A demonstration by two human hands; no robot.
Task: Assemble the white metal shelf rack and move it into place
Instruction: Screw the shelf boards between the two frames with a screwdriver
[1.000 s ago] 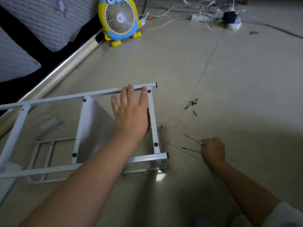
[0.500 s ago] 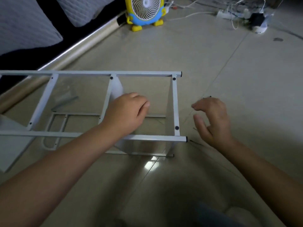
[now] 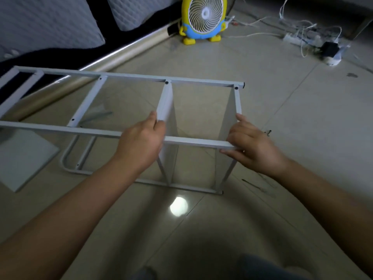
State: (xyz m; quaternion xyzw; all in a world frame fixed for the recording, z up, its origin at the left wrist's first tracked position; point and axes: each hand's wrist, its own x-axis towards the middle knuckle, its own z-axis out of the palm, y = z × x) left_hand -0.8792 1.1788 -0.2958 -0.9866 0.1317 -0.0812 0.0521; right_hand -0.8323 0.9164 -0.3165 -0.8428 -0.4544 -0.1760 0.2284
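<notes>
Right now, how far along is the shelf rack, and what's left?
Done: the white rack has two shelf panels set between its side frames at the right end. In hand: left hand and right hand both grip the near rail. Left: the bays further left are open, a loose white panel lies on the floor, and the rack lies on its side.

rack (image 3: 129,76): white (black screw heads) | fan (image 3: 203,17): yellow-blue, white grille | floor (image 3: 302,118): beige tiles
</notes>
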